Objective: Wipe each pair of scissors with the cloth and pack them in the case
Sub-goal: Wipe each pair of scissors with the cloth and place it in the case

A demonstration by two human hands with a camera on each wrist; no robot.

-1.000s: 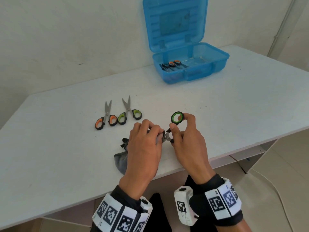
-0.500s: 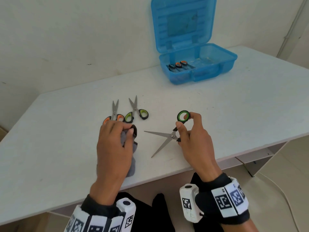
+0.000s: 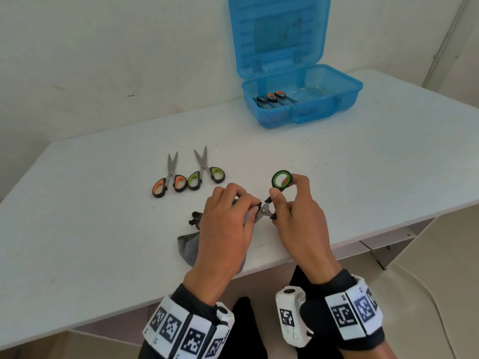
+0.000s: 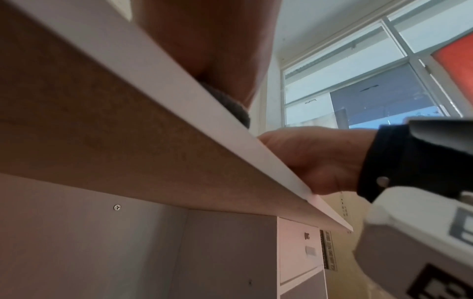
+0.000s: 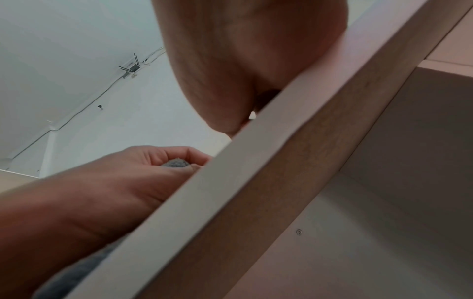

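Scissors (image 3: pixel 269 203) mid-wipe: handle pinched by right hand (image 3: pixel 298 218), cloth (image 3: pixel 189 248) gripped around blades by left hand (image 3: pixel 225 224); some packed in case (image 3: pixel 324 110) upper right; two pairs (image 3: pixel 189 172) left unwiped on bench (image 3: pixel 103 229).

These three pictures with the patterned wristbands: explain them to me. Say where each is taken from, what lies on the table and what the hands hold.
No machine here: a person works with bare hands, wearing cameras. The large picture comes from a camera on the head, looking down at a white table. The other two come from cameras on the wrists, which sit below the table edge, so they mostly show its underside and the heels of the hands.

The right hand holds green scissors by the handles. The left hand grips a grey cloth around their blades, which are hidden.

On the table lie orange scissors and a second green pair, side by side. At the back stands an open blue case with scissors already inside; how many, I cannot tell.
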